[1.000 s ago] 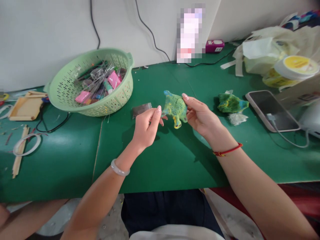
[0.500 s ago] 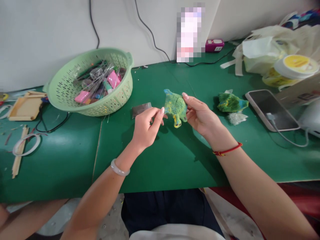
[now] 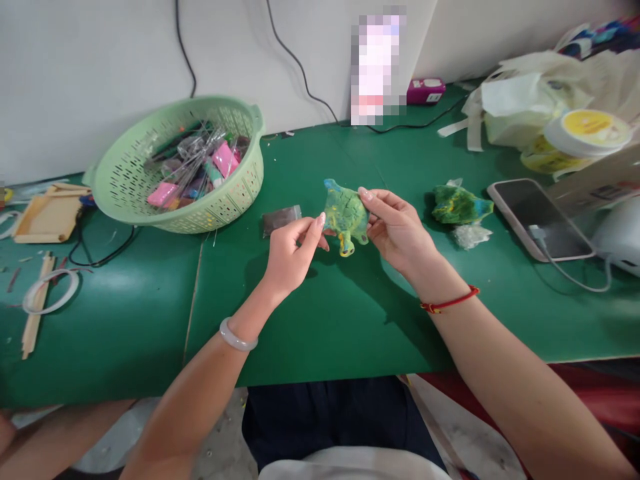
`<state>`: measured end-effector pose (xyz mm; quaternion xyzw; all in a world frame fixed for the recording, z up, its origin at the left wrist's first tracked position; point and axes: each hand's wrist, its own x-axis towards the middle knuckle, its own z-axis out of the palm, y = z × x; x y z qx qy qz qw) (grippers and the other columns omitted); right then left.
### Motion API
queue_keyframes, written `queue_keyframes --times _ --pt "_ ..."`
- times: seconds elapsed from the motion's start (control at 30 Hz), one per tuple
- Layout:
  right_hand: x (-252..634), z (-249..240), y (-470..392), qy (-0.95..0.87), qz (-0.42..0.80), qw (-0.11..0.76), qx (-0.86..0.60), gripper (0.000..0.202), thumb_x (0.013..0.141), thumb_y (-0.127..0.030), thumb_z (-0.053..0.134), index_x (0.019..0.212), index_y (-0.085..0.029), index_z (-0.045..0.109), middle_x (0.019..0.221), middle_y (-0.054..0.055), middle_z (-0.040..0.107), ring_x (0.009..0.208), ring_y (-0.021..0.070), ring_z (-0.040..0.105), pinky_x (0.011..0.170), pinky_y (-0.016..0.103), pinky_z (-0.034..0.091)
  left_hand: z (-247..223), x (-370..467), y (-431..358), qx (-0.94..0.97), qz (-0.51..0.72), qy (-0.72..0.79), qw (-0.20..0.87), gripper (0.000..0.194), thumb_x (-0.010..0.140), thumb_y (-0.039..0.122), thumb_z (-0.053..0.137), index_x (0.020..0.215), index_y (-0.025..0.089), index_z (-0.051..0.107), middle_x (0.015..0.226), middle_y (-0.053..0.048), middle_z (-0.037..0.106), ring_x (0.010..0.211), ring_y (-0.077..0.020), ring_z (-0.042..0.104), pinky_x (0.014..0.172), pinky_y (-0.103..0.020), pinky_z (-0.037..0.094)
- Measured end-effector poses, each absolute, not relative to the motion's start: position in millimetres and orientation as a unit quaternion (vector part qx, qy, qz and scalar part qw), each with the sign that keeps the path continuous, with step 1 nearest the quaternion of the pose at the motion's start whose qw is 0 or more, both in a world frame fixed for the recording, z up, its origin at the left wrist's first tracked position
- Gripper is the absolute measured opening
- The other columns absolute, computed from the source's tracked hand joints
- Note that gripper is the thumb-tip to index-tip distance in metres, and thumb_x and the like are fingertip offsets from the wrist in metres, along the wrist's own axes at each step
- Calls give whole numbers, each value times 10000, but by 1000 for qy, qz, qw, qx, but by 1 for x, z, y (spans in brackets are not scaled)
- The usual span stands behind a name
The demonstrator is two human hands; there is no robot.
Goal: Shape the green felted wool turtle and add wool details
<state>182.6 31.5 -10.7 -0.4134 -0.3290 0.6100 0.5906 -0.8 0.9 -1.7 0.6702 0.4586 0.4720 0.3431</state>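
A green clay turtle figure point(image 3: 346, 212), mottled with yellow and blue, is held above the table between both hands. Its head with small eyes points down toward me. My left hand point(image 3: 296, 252) pinches its left edge between thumb and fingers. On the right side, my right hand point(image 3: 396, 225) grips the turtle by its edge, thumb on top and fingers curled beneath. Behind my left hand lies a small dark packet point(image 3: 281, 219) in clear wrap. To the right of my right hand sits a green, yellow and blue clay lump point(image 3: 461, 204) with crumpled clear plastic point(image 3: 471, 235) beside it.
A green basket point(image 3: 250, 175) of coloured clay packs and wires stands back left. Wooden pieces point(image 3: 47, 223) and a white ring point(image 3: 50, 292) lie far left. A phone point(image 3: 543, 217) with a cable, a lidded tub point(image 3: 587, 130) and plastic bags point(image 3: 530, 100) are at right.
The turtle has tipped slightly in my hands, its head shifting a little left. Both hands keep their hold, and the whole view has shifted slightly.
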Motion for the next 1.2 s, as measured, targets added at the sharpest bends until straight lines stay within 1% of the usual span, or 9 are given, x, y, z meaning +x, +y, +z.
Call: queue_keyframes --times 0.13,0.33,0.43,0.53,0.7,0.83,0.93,1.1,1.2 --pt "180 -11 30 -334 576 615 -422 390 620 -443 1006 731 -245 689 721 -46 658 625 90 610 562 232 546 -1 1 1 685 474 450 322 501 1026 526 573 642 213 650 669 -34 746 646 -146 678 620 -277 508" --pt "179 -11 28 -361 534 616 -453 381 643 -469 986 773 -267 691 770 -34 659 601 98 562 484 249 469 -2 1 3 686 487 446 305 463 1009 496 611 642 216 654 641 -26 730 586 -136 636 579 -275 494" --pt "179 -9 27 -373 526 616 -454 401 644 -489 983 782 -266 680 789 -28 664 636 107 586 493 252 472 -2 1 3 688 484 447 303 446 1008 470 619 644 215 654 630 -22 722 581 -132 631 580 -273 489" --pt "177 -7 25 -378 515 618 -458 416 643 -504 983 779 -266 669 757 -30 641 651 118 594 511 258 480 -3 0 3 691 481 450 298 424 1006 448 626 654 214 659 610 -12 709 576 -129 629 589 -271 486" --pt "174 -6 23 -378 507 632 -448 420 635 -504 989 766 -265 669 723 -37 619 674 121 607 563 256 516 -4 1 3 685 484 457 297 426 996 469 641 658 211 658 580 1 687 551 -119 608 587 -268 477" --pt "175 -7 24 -376 511 629 -449 411 648 -490 987 764 -260 667 712 -45 595 637 104 574 531 246 485 -5 1 3 662 493 460 328 479 1002 538 617 654 211 648 597 -7 685 587 -128 620 602 -280 478" --pt "177 -9 26 -365 526 620 -453 405 651 -493 984 766 -260 674 702 -50 576 590 97 528 490 253 452 -6 -1 3 645 494 451 369 523 1023 557 569 634 214 637 627 -19 688 626 -137 616 621 -296 479" --pt "178 -10 28 -351 546 625 -433 398 641 -470 995 765 -259 680 730 -54 605 573 79 517 488 241 464 -7 -3 4 633 496 426 414 356 947 531 676 774 222 717 700 -27 726 679 -160 658 657 -310 529" --pt "177 -10 28 -357 540 622 -441 383 674 -463 977 769 -258 667 741 -52 617 582 82 534 506 243 477 -8 -3 4 632 493 432 413 326 929 518 695 793 223 713 694 -25 720 664 -165 657 648 -314 536"
